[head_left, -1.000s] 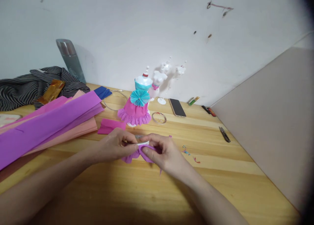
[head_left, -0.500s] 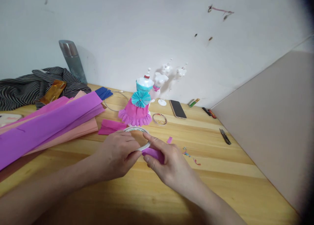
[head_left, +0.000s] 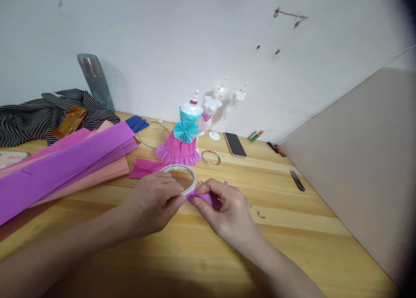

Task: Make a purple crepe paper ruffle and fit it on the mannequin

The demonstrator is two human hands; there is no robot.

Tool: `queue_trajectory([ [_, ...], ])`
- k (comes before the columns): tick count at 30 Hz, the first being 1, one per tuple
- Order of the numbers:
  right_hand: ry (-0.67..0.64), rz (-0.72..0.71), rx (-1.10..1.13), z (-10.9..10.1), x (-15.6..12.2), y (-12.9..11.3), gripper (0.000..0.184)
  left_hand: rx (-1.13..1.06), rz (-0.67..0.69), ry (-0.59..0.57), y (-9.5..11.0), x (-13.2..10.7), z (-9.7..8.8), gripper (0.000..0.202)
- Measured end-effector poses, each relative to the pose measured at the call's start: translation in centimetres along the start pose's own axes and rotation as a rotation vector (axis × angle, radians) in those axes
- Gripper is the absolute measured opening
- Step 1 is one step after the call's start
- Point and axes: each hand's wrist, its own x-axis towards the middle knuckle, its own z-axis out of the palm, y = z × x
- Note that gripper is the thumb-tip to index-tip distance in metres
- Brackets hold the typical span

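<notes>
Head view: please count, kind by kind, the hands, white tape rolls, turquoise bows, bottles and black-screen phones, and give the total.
Hands: 2 (left hand, right hand)
White tape roll: 1
Turquoise bow: 1
Bottle: 1
Black-screen phone: 1
Total: 6

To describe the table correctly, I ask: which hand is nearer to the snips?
Right. The right hand, pinching purple paper, is left of the snips; the left hand, holding the tape roll, is farther left.
</notes>
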Motion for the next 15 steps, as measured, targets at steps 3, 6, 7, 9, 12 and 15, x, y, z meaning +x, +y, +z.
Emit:
queue_trajectory([
  [3, -0.003, 0.033, 0.038, 0.3, 0.0, 0.2, 0.017, -0.044, -0.038, -0.028, -0.1, 0.1, -0.1, 0.031],
  [6, 0.002, 0.016, 0.042, 0.4, -0.4, -0.1, 0.017, -0.099, -0.078, -0.048, -0.1, 0.0, -0.1, 0.032],
  [7, 0.002, 0.001, 0.041, 0.5, -0.5, -0.2, 0.016, -0.126, -0.087, -0.052, -0.1, 0.0, -0.1, 0.032],
  [9, -0.002, -0.023, 0.041, 0.6, -0.7, -0.5, 0.014, -0.181, -0.095, -0.050, -0.1, 0.0, -0.1, 0.032],
  [12, -0.025, -0.035, 0.048, 0.7, -0.9, -0.8, 0.015, -0.238, -0.108, -0.040, -0.2, 0.2, -0.1, 0.031],
  [15, -0.025, -0.039, 0.052, 0.7, -0.8, -0.8, 0.014, -0.272, -0.151, -0.070, -0.2, 0.5, -0.3, 0.030],
])
